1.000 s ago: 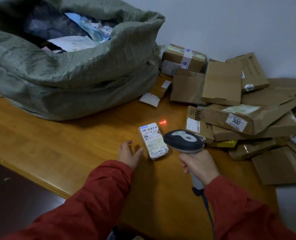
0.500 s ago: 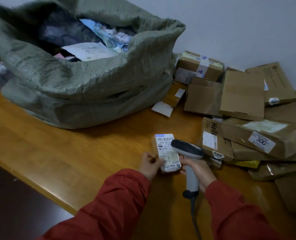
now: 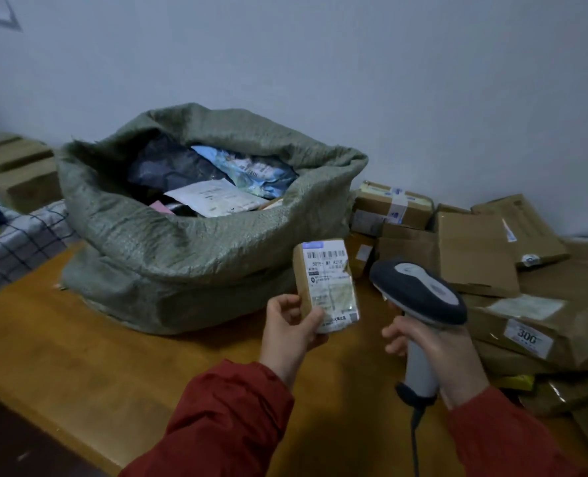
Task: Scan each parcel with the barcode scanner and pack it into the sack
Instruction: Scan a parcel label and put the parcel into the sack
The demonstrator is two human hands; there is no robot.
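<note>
Packing looks in hand: the left hand (image 3: 291,327) has its fingers curled round the small parcel (image 3: 327,284), held just before the sack (image 3: 196,246), the right hand (image 3: 439,352) grips the scanner (image 3: 420,294); next, lift over the rim and release

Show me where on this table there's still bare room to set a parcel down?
Bare wood lies on the table between the sack, the near edge and the left hand. The right side is crowded: cardboard boxes pile up to the wall, leaving only a narrow gap beside the sack.
</note>
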